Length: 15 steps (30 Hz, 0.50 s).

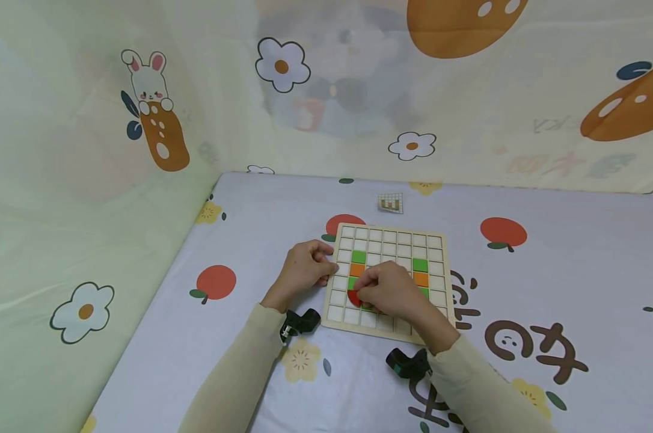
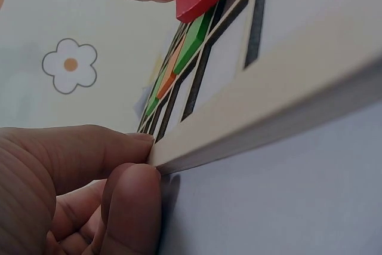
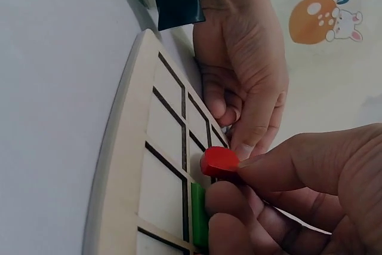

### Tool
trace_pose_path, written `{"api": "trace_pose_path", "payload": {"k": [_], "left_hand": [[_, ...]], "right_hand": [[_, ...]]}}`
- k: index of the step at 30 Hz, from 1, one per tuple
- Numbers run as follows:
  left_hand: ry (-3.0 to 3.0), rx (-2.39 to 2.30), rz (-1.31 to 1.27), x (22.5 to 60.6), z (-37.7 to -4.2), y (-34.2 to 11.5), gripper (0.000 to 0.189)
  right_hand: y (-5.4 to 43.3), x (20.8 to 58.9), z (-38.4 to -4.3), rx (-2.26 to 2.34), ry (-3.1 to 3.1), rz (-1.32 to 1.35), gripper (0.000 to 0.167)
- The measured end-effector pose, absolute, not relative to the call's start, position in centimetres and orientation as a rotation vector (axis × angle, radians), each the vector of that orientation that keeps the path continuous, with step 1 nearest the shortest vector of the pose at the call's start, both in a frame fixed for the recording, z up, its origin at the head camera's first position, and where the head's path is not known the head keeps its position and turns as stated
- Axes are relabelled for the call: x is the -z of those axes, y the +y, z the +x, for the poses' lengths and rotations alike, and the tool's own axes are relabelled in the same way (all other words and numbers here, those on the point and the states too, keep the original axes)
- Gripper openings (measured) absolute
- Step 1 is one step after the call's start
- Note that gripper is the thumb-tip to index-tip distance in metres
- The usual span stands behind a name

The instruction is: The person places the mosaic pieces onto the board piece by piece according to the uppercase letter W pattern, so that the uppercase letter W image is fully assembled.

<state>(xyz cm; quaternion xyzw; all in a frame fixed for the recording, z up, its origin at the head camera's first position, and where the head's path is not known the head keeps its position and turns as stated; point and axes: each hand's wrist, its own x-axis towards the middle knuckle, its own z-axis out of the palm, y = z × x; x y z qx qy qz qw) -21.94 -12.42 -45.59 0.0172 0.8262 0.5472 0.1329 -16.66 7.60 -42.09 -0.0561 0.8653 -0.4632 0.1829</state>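
Observation:
A wooden grid board (image 1: 435,240) lies on the cloth, with white square cells. My right hand (image 1: 391,291) pinches a red piece with a curved edge (image 3: 219,162) between thumb and fingers, tilted over the lower left of the grid. At the board's left edge, my left hand (image 1: 303,267) holds the rim between thumb and index finger (image 2: 113,150). Green pieces (image 1: 358,257) and an orange piece (image 1: 358,270) form a left column. A matching right column has a green piece (image 1: 420,264) and an orange piece (image 1: 421,279). My right hand hides part of the lower rows.
Behind the board lies a small card with a printed grid pattern (image 1: 390,203). Black camera mounts sit at my left wrist (image 1: 299,325) and right wrist (image 1: 407,364). Patterned cloth (image 1: 521,282) covers the table, and printed fabric walls (image 1: 332,108) stand behind and to the left.

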Motion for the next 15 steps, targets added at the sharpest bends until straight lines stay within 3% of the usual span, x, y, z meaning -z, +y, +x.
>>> {"api": "trace_pose_path", "payload": {"k": [15], "left_hand": [[2.41, -1.577, 0.056, 45.37, -21.8, -12.39, 0.027]], "right_hand": [[7.32, 42.23, -16.63, 1.2, 2.567, -0.282, 0.011]]}}
